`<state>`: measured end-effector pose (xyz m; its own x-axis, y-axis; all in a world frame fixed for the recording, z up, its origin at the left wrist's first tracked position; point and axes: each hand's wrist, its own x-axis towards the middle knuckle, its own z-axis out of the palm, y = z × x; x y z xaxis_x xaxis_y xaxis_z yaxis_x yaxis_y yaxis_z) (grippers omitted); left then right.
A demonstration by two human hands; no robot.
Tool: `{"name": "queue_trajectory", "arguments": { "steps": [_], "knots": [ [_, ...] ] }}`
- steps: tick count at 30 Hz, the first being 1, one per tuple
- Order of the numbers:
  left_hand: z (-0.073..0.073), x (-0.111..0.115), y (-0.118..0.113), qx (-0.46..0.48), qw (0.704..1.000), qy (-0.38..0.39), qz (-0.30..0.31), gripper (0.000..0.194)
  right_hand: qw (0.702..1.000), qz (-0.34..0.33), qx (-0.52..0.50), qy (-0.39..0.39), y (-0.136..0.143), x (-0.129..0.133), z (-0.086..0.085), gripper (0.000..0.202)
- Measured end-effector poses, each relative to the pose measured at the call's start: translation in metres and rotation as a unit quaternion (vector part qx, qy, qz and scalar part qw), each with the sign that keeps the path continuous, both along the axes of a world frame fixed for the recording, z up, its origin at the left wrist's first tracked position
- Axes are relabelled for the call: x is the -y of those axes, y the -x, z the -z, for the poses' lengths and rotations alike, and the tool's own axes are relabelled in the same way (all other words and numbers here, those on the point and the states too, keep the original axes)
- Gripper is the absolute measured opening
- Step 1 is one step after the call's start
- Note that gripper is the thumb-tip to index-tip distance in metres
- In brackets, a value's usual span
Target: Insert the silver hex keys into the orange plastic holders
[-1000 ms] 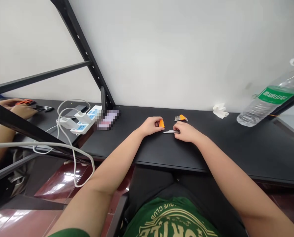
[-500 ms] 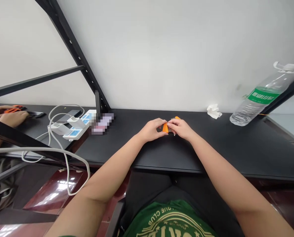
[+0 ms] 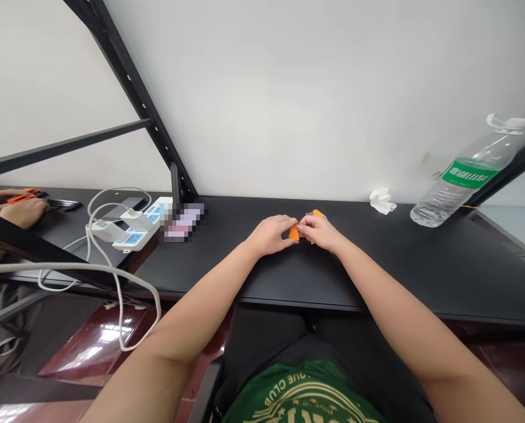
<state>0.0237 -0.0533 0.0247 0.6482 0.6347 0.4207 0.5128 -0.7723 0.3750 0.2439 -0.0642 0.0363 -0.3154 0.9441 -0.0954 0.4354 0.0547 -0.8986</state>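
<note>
A: Where is our orange hex-key holder [image 3: 294, 233]?

B: It is between our two hands, at the black table [image 3: 200, 252]; our left hand [image 3: 271, 235] pinches it, with the thumb on the near side and the fingers on the far side.

A: And what is our right hand [image 3: 321, 231] doing?

B: Its fingertips touch the right edge of the holder; a few thin metal keys [image 3: 302, 237] peek out just below them; we can't tell if those fingers pinch the keys or only press, because they hide that spot.

A: How do we do this bit well?

B: We think our left hand should be still and snug; the keys should stay straight with the holder, so nothing twists; we should press softly, and if it feels stuck, ease back and line up again; we should also mind the other orange holder [image 3: 317, 213], which sits just behind our right hand.
</note>
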Motion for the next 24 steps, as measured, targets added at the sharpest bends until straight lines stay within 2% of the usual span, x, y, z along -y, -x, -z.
{"name": "queue_trajectory", "arguments": {
  "steps": [4, 9, 14, 20, 24],
  "knots": [
    [0.010, -0.012, 0.011, -0.009, 0.999, -0.021, -0.047, 0.043, 0.999, 0.035, -0.009, -0.016, -0.023, -0.008, 0.004, 0.030],
    [0.017, -0.022, 0.024, -0.021, 0.995, 0.005, -0.101, 0.045, 0.975, 0.053, 0.214, -0.029, -0.049, -0.014, 0.003, 0.028],
    [0.017, -0.022, 0.023, -0.019, 0.995, 0.022, -0.090, 0.046, 0.957, 0.041, 0.285, -0.044, -0.052, -0.016, -0.001, 0.024],
    [0.017, -0.022, 0.023, -0.022, 0.995, 0.044, -0.087, 0.047, 0.945, 0.035, 0.321, -0.041, -0.057, -0.021, -0.001, 0.035],
    [0.017, -0.023, 0.024, -0.024, 0.994, 0.054, -0.088, 0.048, 0.939, 0.053, 0.330, -0.078, -0.056, -0.019, 0.000, 0.021]
  ]
}}
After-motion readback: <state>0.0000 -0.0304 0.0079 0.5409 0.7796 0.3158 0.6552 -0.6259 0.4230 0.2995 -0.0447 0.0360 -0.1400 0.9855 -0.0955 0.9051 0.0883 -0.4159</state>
